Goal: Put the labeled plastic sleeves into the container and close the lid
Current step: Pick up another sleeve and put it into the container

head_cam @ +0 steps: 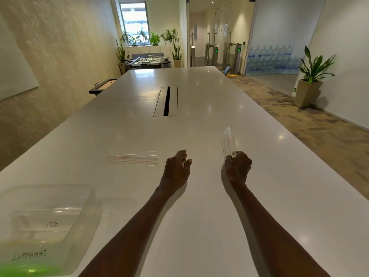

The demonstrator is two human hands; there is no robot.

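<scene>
My right hand [238, 166] grips the near end of a clear plastic sleeve [228, 141], which sticks up and away from my fist above the white table [199, 120]. A second clear sleeve [133, 157] with a red-lined label lies flat on the table, left of my left hand [178, 165]. My left hand hovers low over the table with loosely curled fingers and holds nothing. At the near left stands a clear plastic container [83, 212], open on top; inside it lie sleeves marked "DOG" [50, 223] and "ELEPHANT" [30, 255].
A green object [26, 269] shows at the bottom left corner by the container. A cable slot [166, 101] runs down the table's middle. Beyond the table are a foosball table, potted plants [313, 76] and stacked water bottles.
</scene>
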